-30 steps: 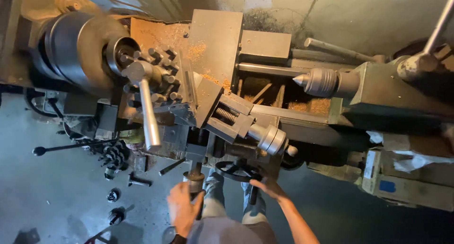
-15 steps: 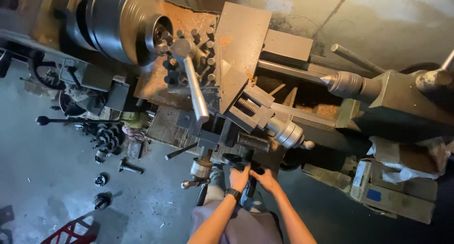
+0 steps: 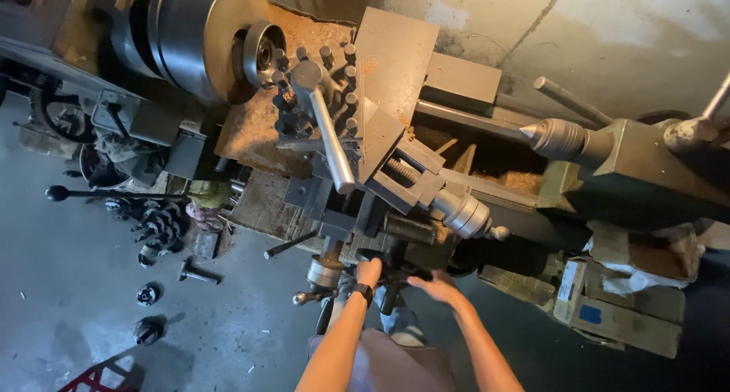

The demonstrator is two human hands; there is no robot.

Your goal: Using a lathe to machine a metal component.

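I look down on a metal lathe. Its big chuck [image 3: 205, 38] is at the upper left, with a small round workpiece [image 3: 262, 50] in its middle. The tool post [image 3: 315, 95] with its long lever handle [image 3: 331, 145] stands next to the chuck. My left hand [image 3: 369, 272] grips the dark carriage handwheel [image 3: 395, 266] at the front of the machine. My right hand [image 3: 435, 288] lies on the same wheel's right side, fingers spread. A black watch band is on my left wrist. The tailstock centre [image 3: 559, 139] points left from the right.
Brown chips cover the carriage plate [image 3: 251, 126]. Gears [image 3: 156, 228], bolts and a long black lever [image 3: 106, 196] lie on the grey floor at the left. A cardboard box [image 3: 620, 312] sits under the tailstock at the right. A red crate corner [image 3: 95, 380] shows at the bottom left.
My left hand rose from a lower crank handle onto the handwheel beside my right hand. The view has shifted, so the lathe sits lower and more to the right in the picture.
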